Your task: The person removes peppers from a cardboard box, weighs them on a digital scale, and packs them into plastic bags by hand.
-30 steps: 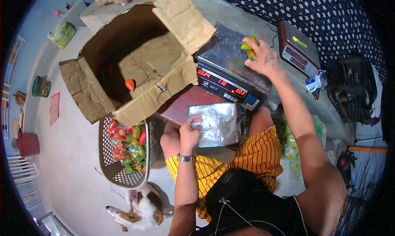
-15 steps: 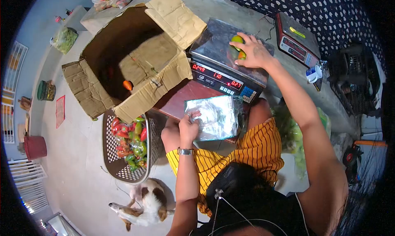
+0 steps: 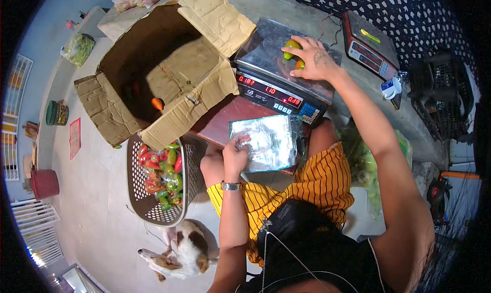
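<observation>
Two green-orange bell peppers (image 3: 291, 49) lie on the flat metal plate of a digital scale (image 3: 266, 42). My right hand (image 3: 314, 60) is over them, its fingers and thumb curled around their right side; its palm hides part of them. Red digits glow on the scale's front panel. My left hand (image 3: 236, 154) grips the left edge of a stack of clear plastic bags (image 3: 268, 144), with the fingers partly in the plastic. That stack lies over my lap, beside a dark red board (image 3: 217, 120).
An open cardboard box (image 3: 209, 104) with an orange pepper (image 3: 157, 104) inside stands left of the scale. Below it is a plastic basket (image 3: 134, 190) of bagged peppers. A dog (image 3: 189, 247) lies on the floor. A second scale (image 3: 365, 63) and a mug (image 3: 391, 88) stand right.
My right hand and the peppers have shifted slightly left and up on the plate. The scale's left reading has dropped from about 0.249 to about 0.182. My left hand has stayed on the bags.
</observation>
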`<state>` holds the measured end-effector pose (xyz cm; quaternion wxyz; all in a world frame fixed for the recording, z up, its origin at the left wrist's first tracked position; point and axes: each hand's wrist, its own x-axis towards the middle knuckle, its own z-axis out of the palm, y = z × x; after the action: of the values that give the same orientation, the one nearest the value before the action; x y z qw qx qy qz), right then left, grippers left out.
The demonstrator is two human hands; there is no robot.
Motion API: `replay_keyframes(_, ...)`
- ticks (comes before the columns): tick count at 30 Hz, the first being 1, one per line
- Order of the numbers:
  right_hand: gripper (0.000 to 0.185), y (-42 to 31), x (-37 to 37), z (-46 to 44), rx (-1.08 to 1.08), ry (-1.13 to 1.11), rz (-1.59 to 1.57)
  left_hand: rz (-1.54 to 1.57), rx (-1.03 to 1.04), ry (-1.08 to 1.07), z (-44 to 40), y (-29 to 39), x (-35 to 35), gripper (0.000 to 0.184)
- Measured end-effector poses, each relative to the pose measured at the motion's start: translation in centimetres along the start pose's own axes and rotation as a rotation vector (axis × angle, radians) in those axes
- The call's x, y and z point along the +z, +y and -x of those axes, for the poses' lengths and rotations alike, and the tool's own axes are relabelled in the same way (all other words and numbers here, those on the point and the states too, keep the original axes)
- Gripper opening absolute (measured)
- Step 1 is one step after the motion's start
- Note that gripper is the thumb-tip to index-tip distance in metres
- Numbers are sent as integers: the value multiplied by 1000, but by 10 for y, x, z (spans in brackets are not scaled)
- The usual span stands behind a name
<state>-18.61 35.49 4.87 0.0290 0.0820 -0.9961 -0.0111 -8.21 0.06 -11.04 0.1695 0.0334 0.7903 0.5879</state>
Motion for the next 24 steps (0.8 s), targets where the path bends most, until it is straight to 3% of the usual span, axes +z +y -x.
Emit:
replay_keyframes(14, 71, -1, -12, -5, 6, -12, -62, 47, -3, -16, 0, 4, -2, 33)
replay_keyframes(20, 66, 21, -14, -12, 73, 208, -93, 66, -12, -24, -1, 1, -1, 33)
replay_keyframes(24, 50, 26, -22, -14, 107, 418, -191, 74, -18, -19, -1, 1, -1, 30)
